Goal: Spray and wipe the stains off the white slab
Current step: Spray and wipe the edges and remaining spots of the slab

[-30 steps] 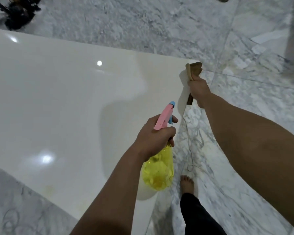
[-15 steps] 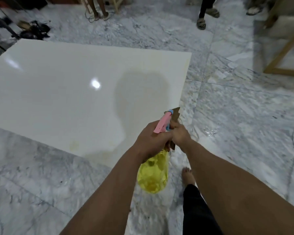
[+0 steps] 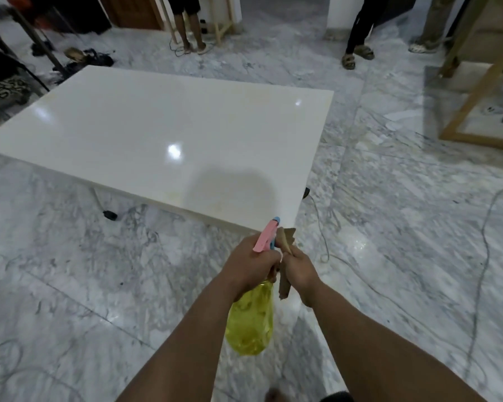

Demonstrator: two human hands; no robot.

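Slab farther now, cloth half-hidden in right hand.

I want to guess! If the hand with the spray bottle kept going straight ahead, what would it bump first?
Probably the near corner of the white slab. The left hand points its spray bottle that way, though depth is unclear.

The right hand, gripping the brown cloth, is coming back from the white slab edge to the spray bottle. The view is rising, bringing bystanders' legs into sight.
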